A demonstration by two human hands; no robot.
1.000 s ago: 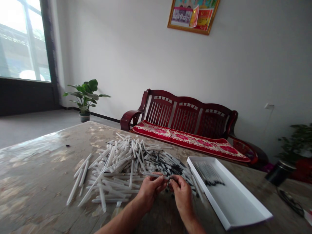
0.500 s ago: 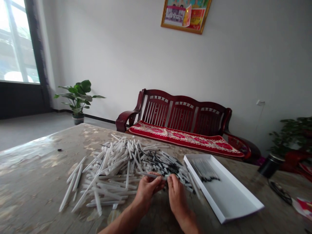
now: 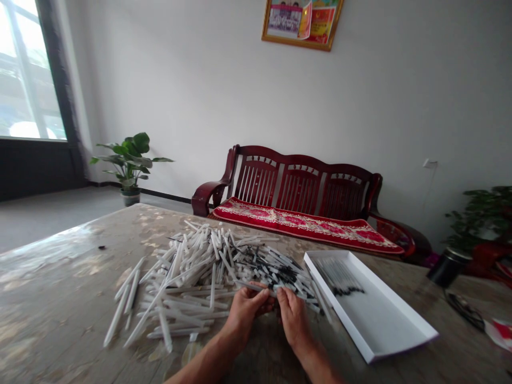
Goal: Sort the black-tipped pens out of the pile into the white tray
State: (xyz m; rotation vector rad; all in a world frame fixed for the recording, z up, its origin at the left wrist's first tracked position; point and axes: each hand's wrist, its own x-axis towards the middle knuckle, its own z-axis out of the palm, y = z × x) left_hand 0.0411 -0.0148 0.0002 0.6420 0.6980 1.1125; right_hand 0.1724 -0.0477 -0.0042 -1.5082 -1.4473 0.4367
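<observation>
A dark red bench (image 3: 298, 189) stands before a pale wall (image 3: 200, 80), a floral mat (image 3: 308, 223) along its seat. Above the bench hangs a gold-framed picture (image 3: 302, 24) — its top out of view. Left of the bench is a potted plant (image 3: 130, 156), and farther left a bright window (image 3: 34, 80). Right of the bench, a socket (image 3: 429, 163) sits on the wall, with a second plant (image 3: 478, 216) lower down. Nearer than the bench — to its right — are a black canister (image 3: 448, 268), a dark cable (image 3: 464, 313) and a red-and-white packet (image 3: 500, 332).
</observation>
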